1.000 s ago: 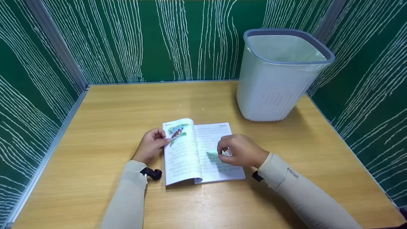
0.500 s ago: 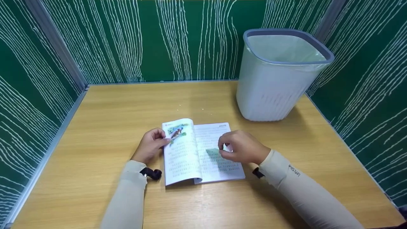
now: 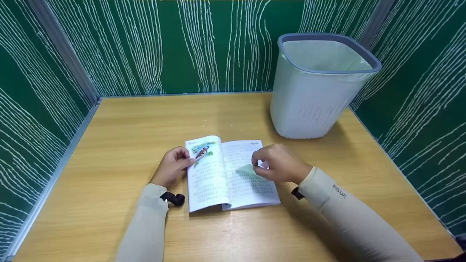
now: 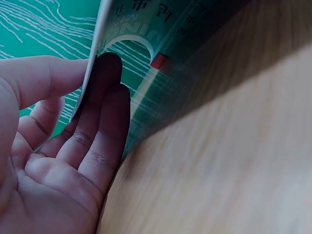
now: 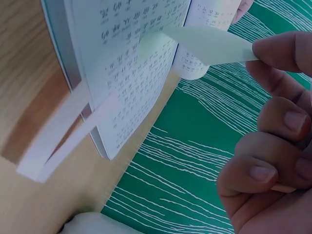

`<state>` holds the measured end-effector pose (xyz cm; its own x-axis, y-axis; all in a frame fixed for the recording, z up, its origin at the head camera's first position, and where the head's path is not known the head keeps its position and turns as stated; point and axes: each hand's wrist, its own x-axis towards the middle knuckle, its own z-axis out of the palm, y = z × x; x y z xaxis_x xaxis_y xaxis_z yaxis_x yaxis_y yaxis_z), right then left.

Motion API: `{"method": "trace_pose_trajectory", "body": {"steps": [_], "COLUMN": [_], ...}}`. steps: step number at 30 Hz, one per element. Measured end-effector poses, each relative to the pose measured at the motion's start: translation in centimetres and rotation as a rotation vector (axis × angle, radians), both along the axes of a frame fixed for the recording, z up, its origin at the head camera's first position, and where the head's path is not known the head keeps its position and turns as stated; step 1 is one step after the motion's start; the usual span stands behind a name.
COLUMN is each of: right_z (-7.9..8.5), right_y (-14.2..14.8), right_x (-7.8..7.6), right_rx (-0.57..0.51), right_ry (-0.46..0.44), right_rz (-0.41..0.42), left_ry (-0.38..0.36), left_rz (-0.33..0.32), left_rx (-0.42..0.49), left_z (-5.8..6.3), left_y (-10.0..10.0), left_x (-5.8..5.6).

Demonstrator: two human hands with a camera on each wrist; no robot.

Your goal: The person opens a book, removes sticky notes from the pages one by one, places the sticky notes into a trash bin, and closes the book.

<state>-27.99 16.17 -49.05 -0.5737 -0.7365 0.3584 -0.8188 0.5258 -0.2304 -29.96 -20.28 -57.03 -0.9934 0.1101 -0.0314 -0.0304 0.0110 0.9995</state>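
Note:
A booklet of printed text lies open on the table, its left half curving up. My left hand holds that half by its outer edge, with the thumb on the illustrated page and the fingers behind the green-printed cover in the left wrist view. Over the right-hand page, my right hand pinches one end of a pale green paper slip between thumb and index finger. The slip's other end meets the page, and the rest of it bows up. The other right fingers are curled.
A white bin with a grey rim and a liner stands at the back right. A pinkish-white strip juts from the booklet's edge in the right wrist view. Tiny white specks lie behind the booklet. Green panels border the table.
My right hand has risen slightly and shifted a little right, and more of the green slip shows, lifted off the page. My left hand and the booklet stay still.

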Motion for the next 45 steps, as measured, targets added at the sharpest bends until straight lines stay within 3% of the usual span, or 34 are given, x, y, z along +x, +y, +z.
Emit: {"method": "trace_pose_trajectory", "body": {"steps": [3, 20, 45], "right_z": [0.1, 1.5, 5.2], "right_y": [0.3, 0.9, 1.9], "right_x": [-0.2, -0.3, -0.8], "right_rx": [0.007, 0.045, 0.089], "right_ry": [0.037, 0.062, 0.107], "right_rz": [-0.013, -0.087, -0.129], "left_ry": [0.010, 0.006, 0.008], "left_rz": [-0.006, -0.008, -0.004], "left_rx": [0.003, 0.022, 0.021], "left_z": [0.0, 0.1, 0.0], "left_y": [0.1, 0.3, 0.2], "left_x": [-0.1, -0.2, 0.2]}}
